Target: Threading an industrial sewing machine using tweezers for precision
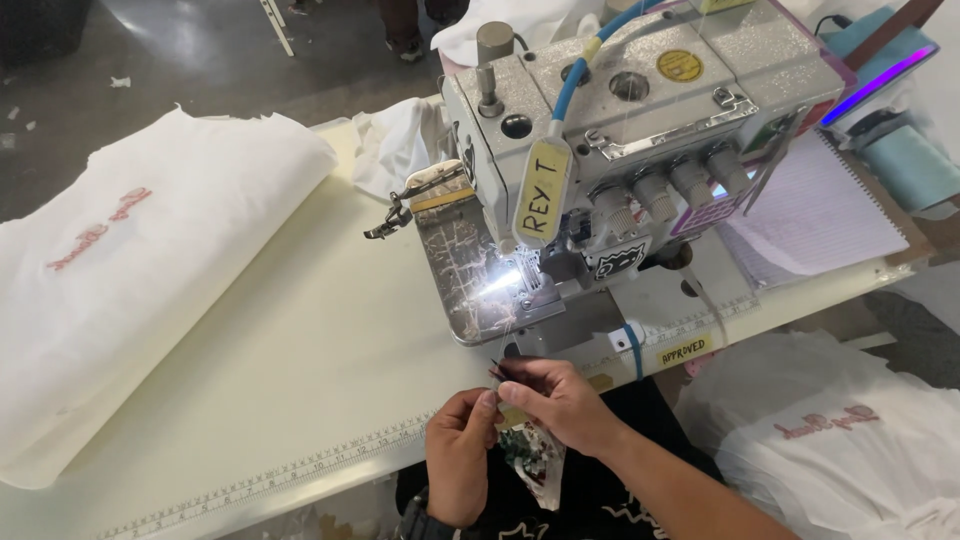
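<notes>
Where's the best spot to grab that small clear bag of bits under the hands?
Grip the small clear bag at its upper edge, coming from above beside the left hand and right hand. It hangs off the table edge, so its top is nearest; lower end dangles free.

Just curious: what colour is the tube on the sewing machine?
Blue tube, clearest in the head view.

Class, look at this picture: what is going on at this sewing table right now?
A person sits at a cream table in front of a grey sewing machine with its work lamp on. Both hands meet at the table's front edge: the right hand pinches something small and dark, too small to identify, while the left hand holds a small clear bag beneath it. Folded white cloth lies to the left.
</notes>
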